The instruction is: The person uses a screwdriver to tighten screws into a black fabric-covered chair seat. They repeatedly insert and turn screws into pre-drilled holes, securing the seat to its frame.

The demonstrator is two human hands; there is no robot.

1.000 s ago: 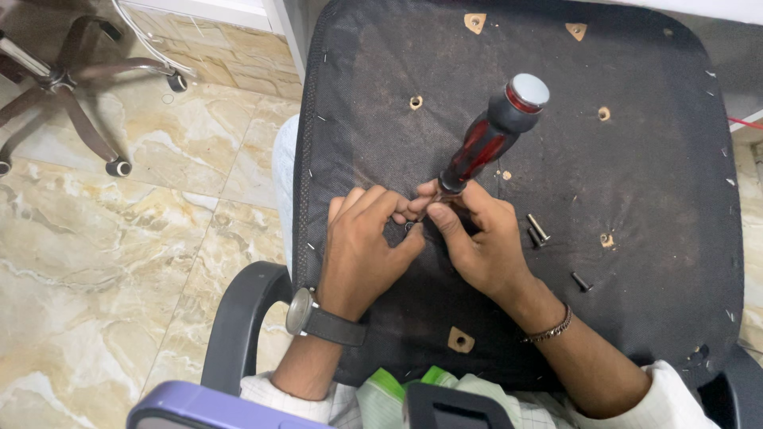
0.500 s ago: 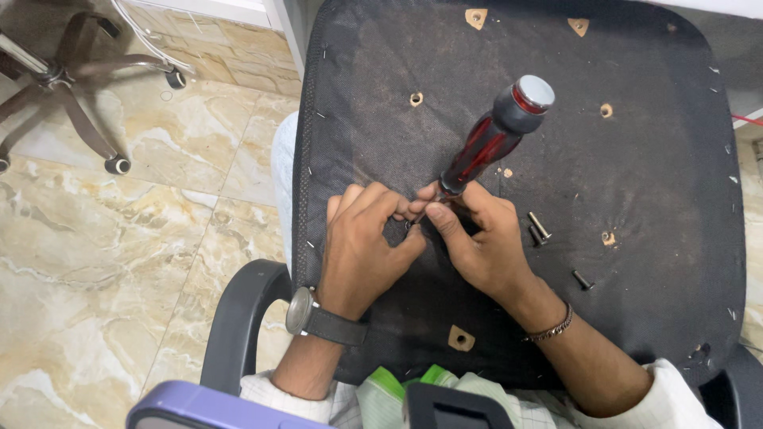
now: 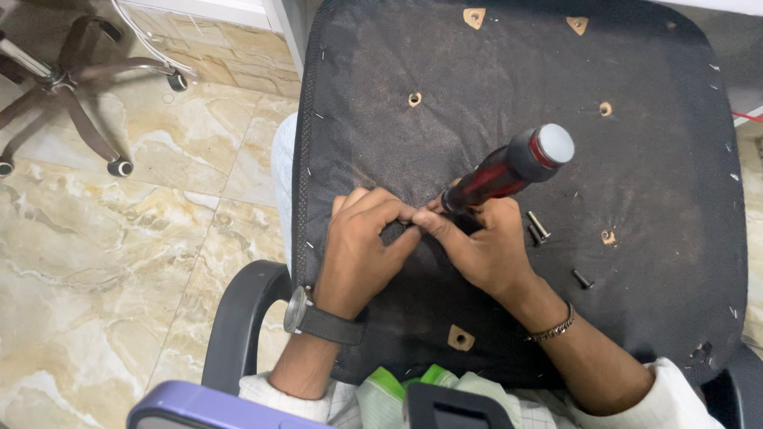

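Curling inward, the left hand (image 3: 362,254) and right hand (image 3: 481,250) meet fingertip to fingertip at the middle of the upturned seat (image 3: 652,262). They pinch around the base of a screwdriver (image 3: 505,168), which tilts up to the right. Loose screws (image 3: 539,226) lie just right of the right hand.

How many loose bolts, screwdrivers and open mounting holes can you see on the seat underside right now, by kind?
Loose bolts: 3
Screwdriver: 1, at the hands
Open mounting holes: 3
Total: 7
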